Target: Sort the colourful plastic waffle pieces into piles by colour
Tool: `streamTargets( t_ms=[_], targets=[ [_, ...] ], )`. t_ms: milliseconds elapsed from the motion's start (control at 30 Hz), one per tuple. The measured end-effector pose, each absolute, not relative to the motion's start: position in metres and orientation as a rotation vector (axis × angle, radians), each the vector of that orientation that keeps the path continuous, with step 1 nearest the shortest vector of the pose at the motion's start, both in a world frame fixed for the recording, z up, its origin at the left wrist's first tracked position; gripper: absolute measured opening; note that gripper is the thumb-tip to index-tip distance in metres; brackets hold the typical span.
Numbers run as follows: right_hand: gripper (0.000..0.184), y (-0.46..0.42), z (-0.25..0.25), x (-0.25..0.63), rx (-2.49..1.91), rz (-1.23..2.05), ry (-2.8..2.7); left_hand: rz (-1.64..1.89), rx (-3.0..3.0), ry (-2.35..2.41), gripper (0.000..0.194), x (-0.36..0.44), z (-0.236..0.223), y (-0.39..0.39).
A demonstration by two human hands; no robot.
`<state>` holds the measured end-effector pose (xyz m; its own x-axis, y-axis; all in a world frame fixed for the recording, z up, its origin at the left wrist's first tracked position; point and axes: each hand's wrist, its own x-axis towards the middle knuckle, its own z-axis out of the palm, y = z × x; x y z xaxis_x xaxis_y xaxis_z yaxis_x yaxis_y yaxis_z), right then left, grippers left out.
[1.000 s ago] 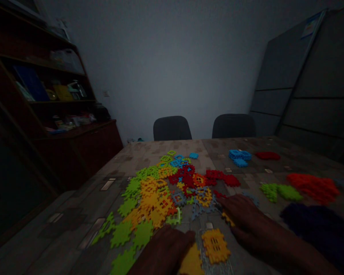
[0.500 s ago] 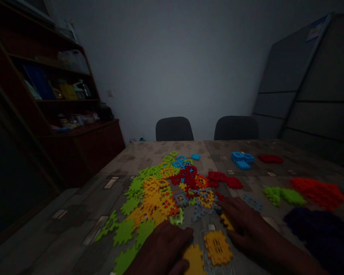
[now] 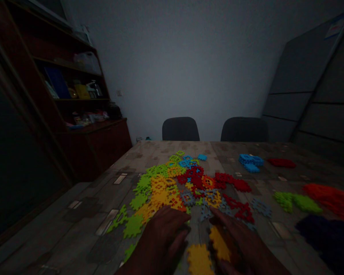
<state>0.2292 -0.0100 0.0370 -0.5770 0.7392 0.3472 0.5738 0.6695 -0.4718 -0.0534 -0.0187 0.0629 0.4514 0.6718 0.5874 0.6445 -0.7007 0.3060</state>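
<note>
My right hand (image 3: 240, 237) grips a yellow interlocking plastic tile (image 3: 219, 244), tilted up on its edge between thumb and fingers. An orange-yellow surface shows behind it in shadow; whether that is a second tile I cannot tell. Flat on the table between my hands lies another yellow tile (image 3: 200, 259). My left hand (image 3: 164, 236) is over the near edge of the mixed pile, fingers stretched toward the right and thumb apart, with nothing visible in it. Yellow tiles (image 3: 160, 194), green tiles (image 3: 133, 226) and grey pieces (image 3: 187, 198) lie just beyond it.
Red pieces (image 3: 242, 209) lie beyond my right hand. Sorted groups stand to the right: blue tiles (image 3: 250, 161), a red stack (image 3: 281, 163), green tiles (image 3: 306, 203), orange tiles (image 3: 332, 198) and dark purple pieces (image 3: 326, 240). Two chairs (image 3: 180, 129) are at the far table edge.
My right hand has drawn nearer, uncovering red pieces, and now holds a yellow tile upright. My left hand has moved off the flat yellow tile. The view has turned slightly left.
</note>
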Motion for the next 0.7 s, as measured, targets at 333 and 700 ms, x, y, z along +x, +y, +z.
streamTargets(
  t_ms=[333, 700],
  targets=[
    [0.111, 0.001, 0.018, 0.186, -0.858, 0.195, -2.615, 1.044, 2.541, 1.29, 0.024, -0.056, 0.057, -0.011],
    [0.095, 0.009, 0.035, 0.178, -0.673, 0.153, -2.769, 1.147, 2.539, 1.466, 0.027, -0.073, 0.078, -0.006]
  ],
)
